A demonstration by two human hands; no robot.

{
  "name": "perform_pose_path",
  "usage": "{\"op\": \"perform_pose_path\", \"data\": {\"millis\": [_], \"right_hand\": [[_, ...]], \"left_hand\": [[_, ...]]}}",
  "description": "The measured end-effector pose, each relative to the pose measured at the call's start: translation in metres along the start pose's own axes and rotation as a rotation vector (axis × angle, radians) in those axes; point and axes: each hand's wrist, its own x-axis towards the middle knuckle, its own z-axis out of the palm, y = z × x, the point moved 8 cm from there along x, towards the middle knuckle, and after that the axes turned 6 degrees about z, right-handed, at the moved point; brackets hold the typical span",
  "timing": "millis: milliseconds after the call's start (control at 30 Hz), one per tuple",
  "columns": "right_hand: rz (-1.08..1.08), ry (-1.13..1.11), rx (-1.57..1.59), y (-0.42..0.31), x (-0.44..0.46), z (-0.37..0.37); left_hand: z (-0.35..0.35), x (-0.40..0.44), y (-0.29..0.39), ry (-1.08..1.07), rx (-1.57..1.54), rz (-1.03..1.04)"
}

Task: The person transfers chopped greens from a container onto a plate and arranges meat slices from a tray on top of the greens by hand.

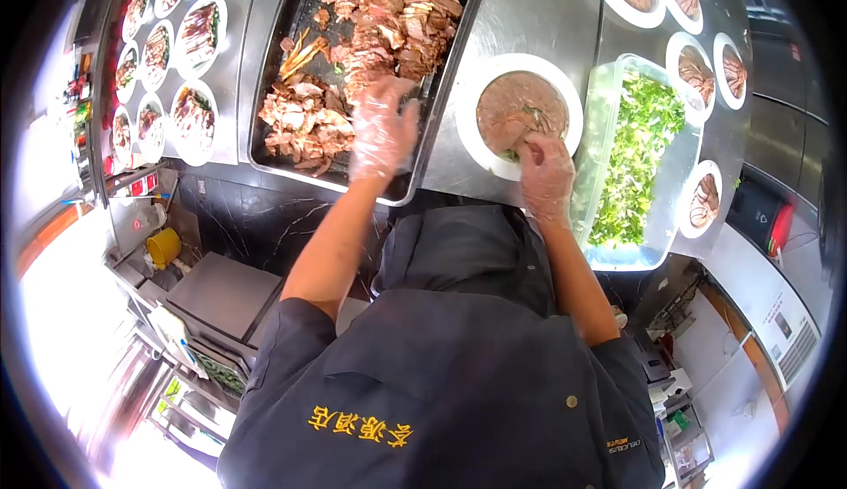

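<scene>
My left hand (385, 131), in a clear plastic glove, rests on sliced meat (304, 127) in a large dark metal tray (408, 191). Its thumb stands apart from the fingers, and I see nothing held in it. To the right, my gloved right hand (545, 176) reaches over the near rim of a white bowl (468, 123). Its fingertips are pressed together against slices of meat (520, 109) inside; what they pinch is hidden. Some green shows beside those fingertips. Close by on the right, a clear plastic tub (593, 127) holds chopped green leaves (637, 154).
Several white bowls of meat with greens (196, 123) line the steel counter on the left. More bowls of meat slices (703, 199) stand beyond the tub at right. Below the counter at left are a yellow bucket (164, 247) and a grey flat-topped unit (225, 295).
</scene>
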Motion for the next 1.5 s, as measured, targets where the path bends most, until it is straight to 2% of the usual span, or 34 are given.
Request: {"op": "perform_pose_path", "data": {"millis": [67, 133, 267, 333, 400, 533, 567, 633, 667, 733, 767, 800, 833, 867, 900, 933, 1000, 1033, 1067, 1133, 1200, 1267, 1300, 1333, 1400, 1433, 1467, 1500], "right_hand": [[-0.002, 0.070, -0.058, 0.013, -0.007, -0.003], [0.234, 0.160, 0.028, 0.045, -0.020, -0.003], [0.328, 0.187, 0.088, 0.037, -0.040, -0.005], [0.322, 0.191, 0.071, 0.031, -0.047, -0.002], [0.301, 0.196, 0.087, 0.020, -0.053, 0.004], [0.243, 0.165, 0.062, -0.007, -0.052, 0.023], [0.186, 0.134, 0.093, -0.018, -0.050, 0.028], [0.143, 0.063, 0.105, -0.036, -0.044, 0.035], [0.136, 0.057, 0.104, -0.048, -0.045, 0.034], [0.089, 0.020, 0.168, -0.069, -0.036, 0.040], [0.087, 0.030, 0.170, -0.071, -0.028, 0.047], [-0.018, -0.017, 0.119, -0.077, -0.023, 0.060], [-0.116, -0.080, 0.064, -0.082, -0.024, 0.071], [-0.125, -0.130, 0.068, -0.086, -0.021, 0.086], [-0.145, -0.175, 0.074, -0.097, -0.011, 0.107], [-0.272, -0.148, 0.054, -0.117, -0.002, 0.119], [-0.469, -0.115, 0.026, -0.160, 0.016, 0.136], [-0.539, -0.119, 0.017, -0.178, 0.023, 0.141], [-0.541, -0.126, 0.007, -0.182, 0.030, 0.152], [-0.582, -0.199, -0.267, -0.184, 0.046, 0.185], [-0.583, -0.221, -0.353, -0.178, 0.051, 0.199], [-0.466, -0.511, -0.646, -0.160, 0.042, 0.221], [-0.523, -0.407, -0.550, -0.160, 0.033, 0.214], [-0.528, -0.414, -0.552, -0.154, 0.024, 0.218], [-0.532, -0.471, -0.590, -0.152, 0.012, 0.218], [-0.552, -0.369, -0.503, -0.160, 0.004, 0.207], [-0.552, -0.376, -0.507, -0.162, 0.001, 0.209], [-0.560, -0.283, -0.375, -0.169, 0.001, 0.203]], "left_hand": [[-0.007, 0.006, -0.034, -0.152, 0.102, 0.044], [-0.016, -0.002, -0.056, -0.173, 0.112, 0.253], [-0.025, -0.035, -0.118, -0.281, -0.008, 0.246], [-0.030, -0.039, -0.127, -0.303, -0.045, 0.267], [-0.050, -0.027, -0.114, -0.178, -0.072, 0.179], [-0.019, -0.003, -0.055, -0.350, 0.004, 0.418], [-0.009, -0.006, -0.053, -0.345, -0.001, 0.415], [0.032, -0.035, -0.049, -0.658, 0.221, 0.579], [0.024, -0.040, -0.041, -0.654, 0.223, 0.570], [0.003, -0.044, -0.030, -0.767, 0.039, 0.481], [0.021, -0.070, -0.049, -0.755, -0.097, 0.571], [0.016, -0.069, -0.057, -0.759, -0.104, 0.575], [0.014, -0.082, -0.061, -0.848, -0.124, 0.606], [0.010, -0.093, -0.060, -0.932, -0.146, 0.630], [-0.010, -0.063, -0.049, -0.705, -0.200, 0.630], [-0.011, -0.056, -0.045, -0.695, -0.203, 0.624], [-0.018, -0.031, -0.071, -0.486, 0.117, 0.291], [-0.017, -0.037, -0.073, -0.447, 0.060, 0.375], [-0.020, -0.044, -0.076, -0.444, 0.051, 0.368], [-0.009, -0.067, -0.088, -0.721, 0.071, 0.310], [-0.015, -0.083, -0.099, -0.643, 0.138, 0.371], [-0.022, -0.091, -0.115, -0.583, 0.010, 0.225], [-0.035, -0.084, -0.110, -0.479, 0.000, 0.277], [-0.039, -0.082, -0.108, -0.477, -0.001, 0.268], [-0.033, -0.071, -0.116, -0.550, -0.039, 0.063], [-0.040, -0.064, -0.114, -0.406, -0.105, 0.046], [-0.039, -0.059, -0.111, -0.409, -0.110, 0.040], [-0.048, -0.046, -0.106, -0.266, -0.183, 0.067]]}}
